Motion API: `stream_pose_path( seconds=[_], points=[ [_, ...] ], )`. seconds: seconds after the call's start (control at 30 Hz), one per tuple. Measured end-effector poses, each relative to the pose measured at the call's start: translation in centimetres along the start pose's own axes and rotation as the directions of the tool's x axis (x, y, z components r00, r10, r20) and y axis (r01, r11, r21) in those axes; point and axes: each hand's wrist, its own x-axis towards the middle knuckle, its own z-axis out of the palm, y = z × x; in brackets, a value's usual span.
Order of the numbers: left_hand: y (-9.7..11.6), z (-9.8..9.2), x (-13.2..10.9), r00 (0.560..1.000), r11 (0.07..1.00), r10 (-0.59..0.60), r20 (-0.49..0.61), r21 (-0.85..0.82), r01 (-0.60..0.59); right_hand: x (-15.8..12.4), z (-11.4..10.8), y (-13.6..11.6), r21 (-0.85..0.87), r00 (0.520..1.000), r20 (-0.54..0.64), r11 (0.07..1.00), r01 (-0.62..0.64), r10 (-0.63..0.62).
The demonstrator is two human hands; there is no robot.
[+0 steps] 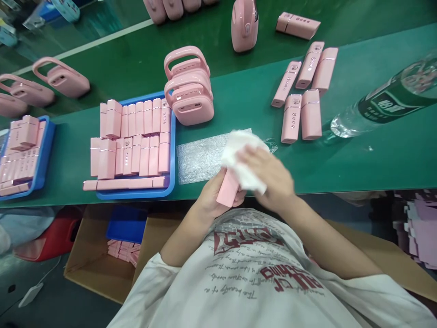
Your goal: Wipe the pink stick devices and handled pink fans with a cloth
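Observation:
My left hand (213, 198) is closed round a small pink oblong device (228, 190), held over the near edge of the green table (358, 155). My right hand (269, 175) presses a white cloth (241, 152) against the top of that device, fingers curled over the cloth. A sheet of clear bubble wrap (200, 157) lies on the table just behind both hands.
A blue tray (170, 182) full of pink devices sits to the left, another blue tray (46, 150) farther left. Several loose pink devices (300, 114) lie at right, beside a lying plastic bottle (385, 100). Pink handled cases (189, 91) stand behind. Cardboard boxes (92, 264) sit below the table.

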Motion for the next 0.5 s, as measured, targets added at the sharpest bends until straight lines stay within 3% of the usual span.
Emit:
stream_pose_path(
  seconds=[0.03,0.1,0.13,0.17,0.23,0.3,0.4,0.5],
  points=[
    [0.0,0.0,0.0,0.999,1.000,0.007,0.035,-0.005,-0.007,0.1,-0.5,0.7,0.006,0.970,-0.128,0.978,-0.208,0.207],
    [0.1,-0.1,0.0,0.997,0.997,0.068,0.046,-0.032,-0.067,0.2,-1.4,1.4,0.110,0.782,-0.303,0.835,-0.539,0.545],
    [0.1,-0.1,0.2,0.993,0.992,0.117,0.012,-0.042,-0.117,0.2,-1.8,1.4,0.157,0.715,-0.304,0.773,-0.614,0.629],
    [0.0,-0.1,0.4,0.984,0.984,0.172,-0.038,-0.038,-0.173,0.1,-2.1,1.2,0.175,0.710,-0.241,0.749,-0.638,0.661],
    [0.1,0.0,1.0,0.950,0.958,0.287,-0.126,0.019,-0.287,-0.1,-2.1,0.4,0.141,0.789,-0.010,0.782,-0.607,0.614],
    [0.2,0.4,1.8,0.910,0.916,0.398,-0.115,0.114,-0.386,-0.4,-1.7,-0.3,0.087,0.827,0.142,0.826,-0.557,0.543],
    [0.5,1.0,2.6,0.864,0.836,0.504,-0.007,0.257,-0.485,-0.3,-1.4,-0.5,0.039,0.822,0.152,0.828,-0.559,0.548],
    [1.1,0.8,2.1,0.864,0.776,0.493,0.105,0.396,-0.491,1.1,-2.0,0.6,-0.048,0.804,0.149,0.816,-0.576,0.576]
  ],
)
